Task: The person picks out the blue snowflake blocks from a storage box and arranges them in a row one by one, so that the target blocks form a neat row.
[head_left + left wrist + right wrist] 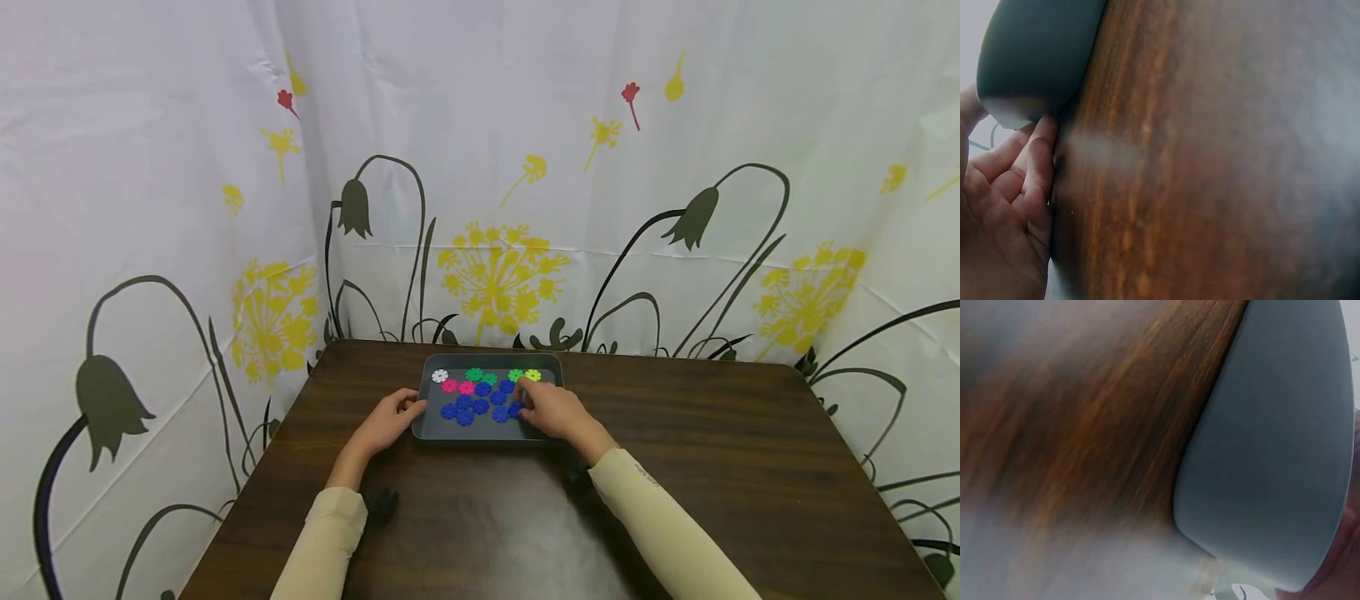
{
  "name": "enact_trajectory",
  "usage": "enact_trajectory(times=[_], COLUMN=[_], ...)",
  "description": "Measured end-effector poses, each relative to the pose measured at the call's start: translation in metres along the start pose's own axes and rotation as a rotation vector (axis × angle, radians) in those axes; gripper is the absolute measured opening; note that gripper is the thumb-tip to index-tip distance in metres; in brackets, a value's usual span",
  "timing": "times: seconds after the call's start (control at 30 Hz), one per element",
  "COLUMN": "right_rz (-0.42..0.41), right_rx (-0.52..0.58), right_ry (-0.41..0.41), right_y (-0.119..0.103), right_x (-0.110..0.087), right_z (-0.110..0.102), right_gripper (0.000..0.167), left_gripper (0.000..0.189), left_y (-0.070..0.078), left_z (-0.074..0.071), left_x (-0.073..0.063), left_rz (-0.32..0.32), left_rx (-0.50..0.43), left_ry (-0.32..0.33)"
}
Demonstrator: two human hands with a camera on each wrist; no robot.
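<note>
A grey tray point(442, 430) lies on the table and carries flower-shaped discs. Among them are a white disc point(440, 377), two pink discs point(467, 387), green discs point(475, 374), a yellow disc point(533, 375) and several blue discs point(465, 417). My left hand point(387, 422) holds the tray's left edge, thumb near the rim and fingers low against the outer wall. Over the tray's right part is my right hand point(555, 408), its thumb and fingers bent down beside a blue disc point(515, 409). I cannot tell whether it pinches that disc; the tray wall hides the fingertips in the right wrist view.
The dark wooden table point(480, 517) runs forward to a white curtain point(495, 150) with printed flowers. Small black objects show beneath the wrists, one by the left wrist point(383, 504) and one by the right wrist point(577, 476).
</note>
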State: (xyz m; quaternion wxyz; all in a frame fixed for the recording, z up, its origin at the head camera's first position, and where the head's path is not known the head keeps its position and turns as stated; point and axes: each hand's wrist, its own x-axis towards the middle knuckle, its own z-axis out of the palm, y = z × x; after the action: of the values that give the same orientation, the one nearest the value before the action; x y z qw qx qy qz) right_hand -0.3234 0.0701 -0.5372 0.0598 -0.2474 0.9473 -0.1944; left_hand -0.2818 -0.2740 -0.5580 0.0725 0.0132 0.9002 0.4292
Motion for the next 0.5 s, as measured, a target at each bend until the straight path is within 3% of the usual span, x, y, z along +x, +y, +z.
enact_trajectory(times=[0.5], right_rz=[-0.089], right_rx=[0.153], right_ry=[0.026], right_y=[0.01], right_x=[-0.008], right_z=[-0.009], right_gripper=[0.015], left_gripper=[0.052], left_y=[0.0], left_z=[0.001], left_x=[0.001], left_rz=[-0.008], left_rx=[0.003], left_ry=[-0.008])
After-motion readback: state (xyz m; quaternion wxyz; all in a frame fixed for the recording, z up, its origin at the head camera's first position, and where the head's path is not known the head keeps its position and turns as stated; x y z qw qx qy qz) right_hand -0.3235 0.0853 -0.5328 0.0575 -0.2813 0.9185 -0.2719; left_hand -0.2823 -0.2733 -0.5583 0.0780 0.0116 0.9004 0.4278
